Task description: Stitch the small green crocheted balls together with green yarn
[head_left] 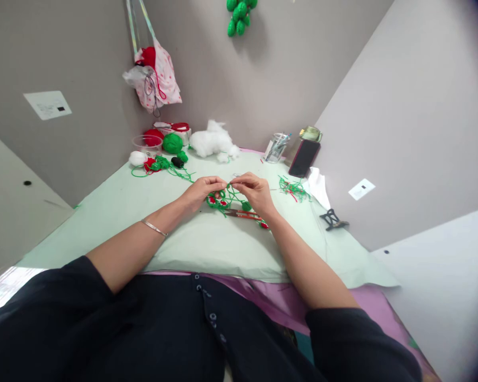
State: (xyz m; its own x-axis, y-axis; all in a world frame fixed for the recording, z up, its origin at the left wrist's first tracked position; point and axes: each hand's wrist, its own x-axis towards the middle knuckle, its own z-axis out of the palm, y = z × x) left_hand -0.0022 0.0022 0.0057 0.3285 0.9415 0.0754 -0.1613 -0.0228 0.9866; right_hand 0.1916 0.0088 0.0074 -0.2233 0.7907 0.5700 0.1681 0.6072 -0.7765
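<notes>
My left hand (205,192) is closed with its fingertips pinching green yarn (231,194) joined to small crocheted pieces. Facing it, my right hand (254,192) pinches the same yarn between thumb and finger. Below the left fingers hangs a green crocheted piece with red and white centres (215,201). A small green crocheted ball (246,206) lies beside the right hand. Scissors with orange-red handles (247,214) rest on the table just under both hands. Another red and green piece (263,225) sits by the right wrist.
Green and red yarn scraps (293,189), a phone (304,158), a hair claw (333,219) and a pen cup (276,148) are at right. White stuffing (213,140), a green yarn ball (172,143) and a clear tub (146,144) stand behind. A bag (163,74) hangs on the wall.
</notes>
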